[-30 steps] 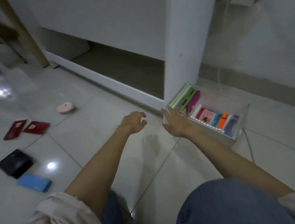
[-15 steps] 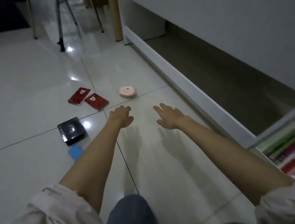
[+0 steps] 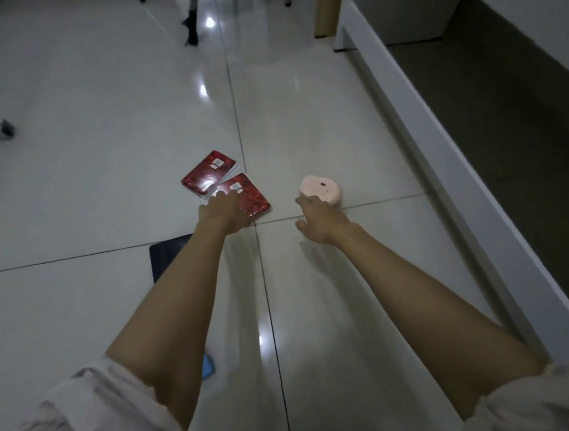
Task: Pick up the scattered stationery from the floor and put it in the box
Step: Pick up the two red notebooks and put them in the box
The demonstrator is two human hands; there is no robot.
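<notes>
Both arms are stretching out low over the tiled floor (image 3: 99, 162). The left hand (image 3: 223, 215) is lying with fingers extended over the nearer red notebook (image 3: 252, 197), gripping nothing, while the second red notebook (image 3: 208, 172) is sitting just beyond. The right hand (image 3: 317, 217) is spreading open, fingertips reaching the pink round case (image 3: 322, 188).
</notes>
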